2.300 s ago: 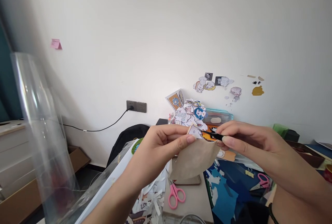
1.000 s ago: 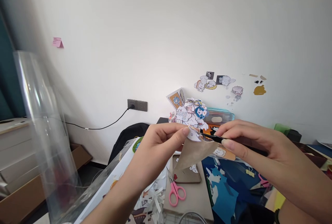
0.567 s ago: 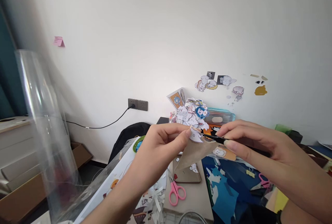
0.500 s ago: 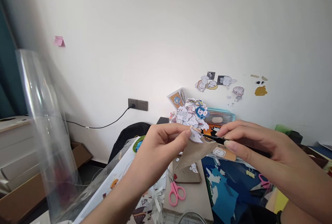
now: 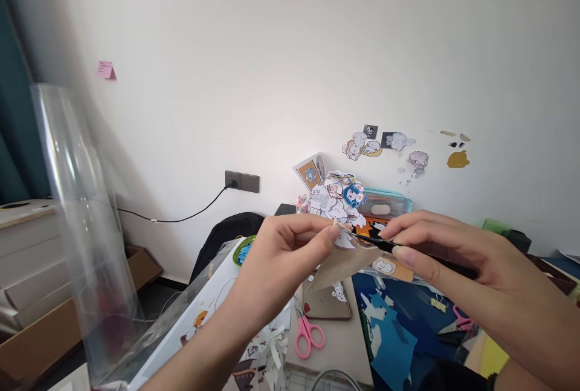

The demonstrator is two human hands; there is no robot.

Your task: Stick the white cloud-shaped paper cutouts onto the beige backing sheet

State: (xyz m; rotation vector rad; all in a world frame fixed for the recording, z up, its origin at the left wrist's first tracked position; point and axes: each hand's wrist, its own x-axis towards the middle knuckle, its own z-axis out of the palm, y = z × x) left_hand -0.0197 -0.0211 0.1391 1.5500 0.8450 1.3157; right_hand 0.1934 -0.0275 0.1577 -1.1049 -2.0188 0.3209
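Between its thumb and forefinger, my left hand point(image 5: 294, 249) pinches the upper edge of a thin tan sheet point(image 5: 342, 267). A small white paper cutout point(image 5: 345, 240) with a printed outline lies against that sheet, just by the fingertips. My right hand point(image 5: 448, 252) is closed on a slim black pointed tool, which looks like tweezers point(image 5: 385, 245). The tool points left, its thin tip at the cutout's upper edge close to my left fingertips. Exactly what the tip touches is too small to tell. Part of the sheet's edge is hidden behind my left fingers.
Pink-handled scissors point(image 5: 309, 336) lie below the sheet beside a tan phone-like case point(image 5: 333, 309). Blue paper scraps point(image 5: 392, 342) are at right, with a second pair of scissors point(image 5: 462, 318). Character cutouts point(image 5: 338, 197) and a clear pouch point(image 5: 385, 202) stand by the wall.
The tool's tip and the sheet's top edge have shifted slightly at my left fingertips, and less of the white cutout shows. Both hands keep their grips; the view has moved a little.
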